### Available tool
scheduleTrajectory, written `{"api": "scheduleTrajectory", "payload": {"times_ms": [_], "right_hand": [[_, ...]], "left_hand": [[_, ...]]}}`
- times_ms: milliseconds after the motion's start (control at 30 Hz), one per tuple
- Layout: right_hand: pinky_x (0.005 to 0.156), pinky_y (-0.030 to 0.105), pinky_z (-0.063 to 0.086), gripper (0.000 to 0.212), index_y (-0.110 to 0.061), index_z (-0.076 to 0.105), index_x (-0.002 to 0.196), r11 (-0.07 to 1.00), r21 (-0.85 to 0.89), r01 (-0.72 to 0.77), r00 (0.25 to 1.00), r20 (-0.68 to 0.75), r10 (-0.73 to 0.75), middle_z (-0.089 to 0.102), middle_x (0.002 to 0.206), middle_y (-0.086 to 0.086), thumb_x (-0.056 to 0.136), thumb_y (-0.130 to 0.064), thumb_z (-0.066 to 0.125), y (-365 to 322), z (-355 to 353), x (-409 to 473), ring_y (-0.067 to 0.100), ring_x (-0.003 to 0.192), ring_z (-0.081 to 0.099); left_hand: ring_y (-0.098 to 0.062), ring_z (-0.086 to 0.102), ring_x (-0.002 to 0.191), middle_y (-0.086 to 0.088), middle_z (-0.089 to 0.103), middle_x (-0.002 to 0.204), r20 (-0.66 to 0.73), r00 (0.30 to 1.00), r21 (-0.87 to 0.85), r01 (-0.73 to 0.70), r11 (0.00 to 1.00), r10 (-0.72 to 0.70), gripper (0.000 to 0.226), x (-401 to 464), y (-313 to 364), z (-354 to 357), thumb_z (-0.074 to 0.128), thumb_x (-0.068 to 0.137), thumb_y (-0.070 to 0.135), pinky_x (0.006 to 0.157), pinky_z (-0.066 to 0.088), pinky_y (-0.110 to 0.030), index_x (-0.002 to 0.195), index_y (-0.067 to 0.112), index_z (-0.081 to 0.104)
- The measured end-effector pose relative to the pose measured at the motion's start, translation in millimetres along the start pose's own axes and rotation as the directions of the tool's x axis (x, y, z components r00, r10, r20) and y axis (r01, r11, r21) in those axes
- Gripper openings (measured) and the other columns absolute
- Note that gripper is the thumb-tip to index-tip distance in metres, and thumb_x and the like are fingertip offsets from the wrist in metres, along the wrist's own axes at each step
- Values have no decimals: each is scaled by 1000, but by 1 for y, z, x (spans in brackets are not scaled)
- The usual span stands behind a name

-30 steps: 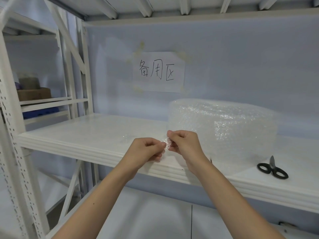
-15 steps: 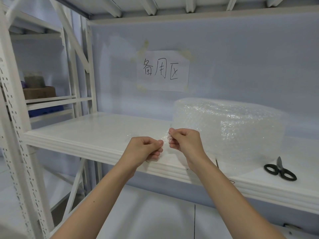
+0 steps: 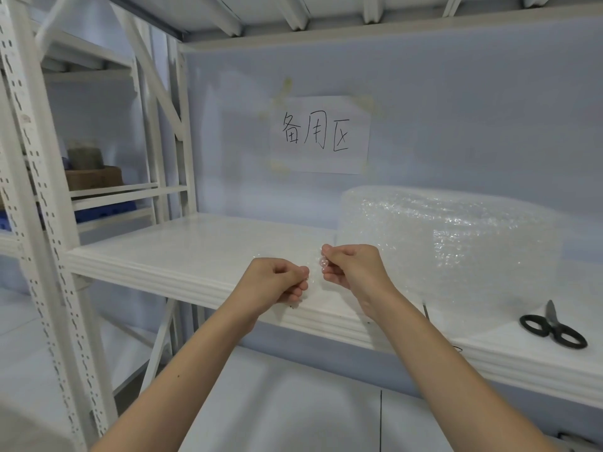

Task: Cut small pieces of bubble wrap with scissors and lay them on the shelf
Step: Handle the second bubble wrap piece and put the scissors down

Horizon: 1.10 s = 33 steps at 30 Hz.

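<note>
A small clear piece of bubble wrap (image 3: 316, 272) is stretched between my two hands just above the front edge of the white shelf (image 3: 195, 249). My left hand (image 3: 277, 282) pinches its left edge with curled fingers. My right hand (image 3: 352, 267) pinches its right edge between thumb and fingers. Behind my right hand a large roll of bubble wrap (image 3: 456, 239) lies on the shelf. Black-handled scissors (image 3: 553, 326) lie shut on the shelf at the far right, away from both hands.
A paper sign with handwritten characters (image 3: 321, 135) is taped to the blue back wall. White perforated uprights (image 3: 42, 207) frame the rack on the left. A neighbouring rack holds a cardboard box (image 3: 94, 177) and a blue item.
My hands have drawn slightly apart, with the small piece held between them. The view has shifted a little to the left, so everything sits further right in the frame.
</note>
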State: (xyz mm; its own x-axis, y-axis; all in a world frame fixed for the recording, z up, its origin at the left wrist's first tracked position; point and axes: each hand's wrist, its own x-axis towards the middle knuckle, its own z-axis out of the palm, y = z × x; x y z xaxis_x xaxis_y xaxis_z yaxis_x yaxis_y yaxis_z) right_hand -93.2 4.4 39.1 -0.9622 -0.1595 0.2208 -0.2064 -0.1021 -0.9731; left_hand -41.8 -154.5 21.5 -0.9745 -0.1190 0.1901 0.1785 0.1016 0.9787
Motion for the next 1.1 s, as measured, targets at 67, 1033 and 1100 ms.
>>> {"api": "scheduleTrajectory", "payload": {"times_ms": [67, 1033, 1100], "right_hand": [[68, 25, 60, 16, 0, 71, 85, 1000, -2, -28, 999, 27, 28, 70, 78, 11, 88, -16, 68, -1, 0, 5, 14, 62, 65], [49, 23, 40, 7, -4, 69, 80, 857, -515, -26, 998, 42, 55, 65, 67, 10, 80, -11, 72, 32, 47, 82, 14, 48, 51], [51, 22, 40, 11, -5, 69, 87, 841, -541, -3, 998, 48, 34, 67, 76, 12, 81, -13, 72, 34, 48, 85, 14, 52, 53]], "left_hand": [[-10, 60, 55, -3, 70, 67, -9, 1000, 21, 6, 1000, -6, 17, 3, 0, -3, 68, 91, 15, 60, 57, -21, 82, 1, 73], [-16, 57, 51, -8, 76, 72, -313, 940, 401, 4, 916, 133, 25, 31, -12, -48, 66, 88, 28, 61, 53, -28, 72, 12, 77], [-17, 58, 53, -5, 76, 74, -317, 940, 379, 3, 926, 126, 25, 31, -13, -50, 66, 88, 28, 63, 55, -31, 72, 12, 76]]}}
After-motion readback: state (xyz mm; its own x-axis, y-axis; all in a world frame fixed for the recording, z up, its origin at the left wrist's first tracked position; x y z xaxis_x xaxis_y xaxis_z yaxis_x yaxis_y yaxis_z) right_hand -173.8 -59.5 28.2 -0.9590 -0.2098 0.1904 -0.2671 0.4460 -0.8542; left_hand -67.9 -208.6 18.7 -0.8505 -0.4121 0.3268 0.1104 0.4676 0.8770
